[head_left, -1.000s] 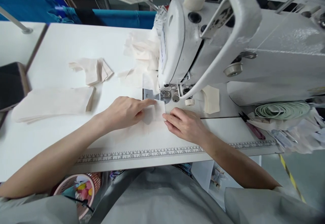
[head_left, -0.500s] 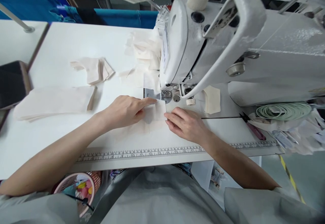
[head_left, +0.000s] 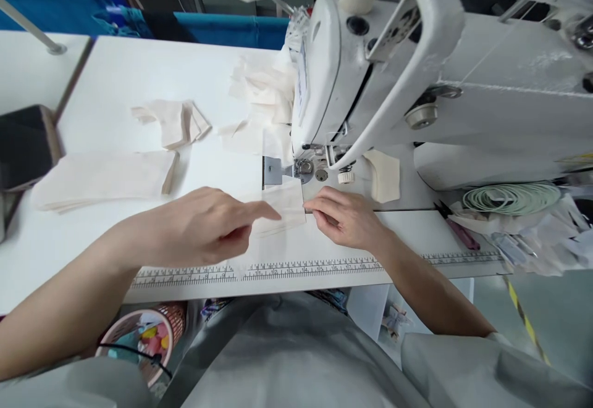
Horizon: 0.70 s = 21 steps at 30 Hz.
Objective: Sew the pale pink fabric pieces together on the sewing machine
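A thin off-white fabric piece (head_left: 288,201) lies under the needle area of the white sewing machine (head_left: 319,74), reaching toward the table's front. My right hand (head_left: 345,216) pinches its right edge between thumb and fingers. Over the left part of the cloth hovers my left hand (head_left: 208,226), its index finger stretched out and the other fingers curled; nothing shows in it. The metal plate (head_left: 272,171) beside the presser foot is uncovered. Right of the needle area, a small cream fabric piece (head_left: 385,176) rests on the machine bed.
Stacked fabric strips (head_left: 104,176) and smaller cut pieces (head_left: 176,124) lie at left, near a dark box-like object (head_left: 28,145). A ruler tape (head_left: 319,267) runs along the front edge. Snips (head_left: 458,228) and a green cord coil (head_left: 512,198) sit at right. Below stands a pink basket (head_left: 173,324).
My left hand has drawn back from the presser foot, toward me and to the left, lifting off the fabric. My right hand stays at the fabric's right edge, having shifted slightly.
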Each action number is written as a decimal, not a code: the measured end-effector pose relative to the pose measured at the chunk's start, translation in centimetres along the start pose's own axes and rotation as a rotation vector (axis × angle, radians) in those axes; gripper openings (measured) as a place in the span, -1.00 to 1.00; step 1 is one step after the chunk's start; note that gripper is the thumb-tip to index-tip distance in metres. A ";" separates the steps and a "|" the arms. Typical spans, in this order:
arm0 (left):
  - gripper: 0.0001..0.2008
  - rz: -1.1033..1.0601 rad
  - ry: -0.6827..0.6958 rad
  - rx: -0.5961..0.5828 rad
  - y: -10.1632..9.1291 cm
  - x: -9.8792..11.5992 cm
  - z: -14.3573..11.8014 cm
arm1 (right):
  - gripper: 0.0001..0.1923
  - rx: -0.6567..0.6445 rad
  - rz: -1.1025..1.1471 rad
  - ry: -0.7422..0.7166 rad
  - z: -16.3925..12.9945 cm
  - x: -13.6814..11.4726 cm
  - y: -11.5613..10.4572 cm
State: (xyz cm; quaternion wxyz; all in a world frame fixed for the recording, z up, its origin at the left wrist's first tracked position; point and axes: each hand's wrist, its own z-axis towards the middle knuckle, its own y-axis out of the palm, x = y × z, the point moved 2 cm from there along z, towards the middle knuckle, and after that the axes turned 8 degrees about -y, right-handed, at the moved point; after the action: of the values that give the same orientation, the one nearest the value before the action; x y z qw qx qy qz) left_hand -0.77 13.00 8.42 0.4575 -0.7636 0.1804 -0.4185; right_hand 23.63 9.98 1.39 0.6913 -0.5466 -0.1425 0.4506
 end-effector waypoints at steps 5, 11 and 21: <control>-0.60 -0.111 0.024 -0.115 0.4 1.4 -0.6 | -0.71 -0.004 -0.084 0.008 -0.2 -0.1 0.3; -0.66 -0.336 -0.061 -0.029 0.5 2.1 0.0 | -0.76 0.090 0.277 0.126 0.1 -1.3 -0.2; -0.79 -0.529 -0.197 0.100 1.8 0.0 3.1 | -0.71 -0.118 1.010 0.219 0.4 -3.5 -0.1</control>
State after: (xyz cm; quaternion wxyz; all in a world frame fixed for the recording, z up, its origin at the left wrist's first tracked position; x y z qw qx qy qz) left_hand 1.93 13.81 6.18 0.3849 -0.7974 -0.0914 -0.4556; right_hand 21.49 7.44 2.68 0.3666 -0.6291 0.1869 0.6594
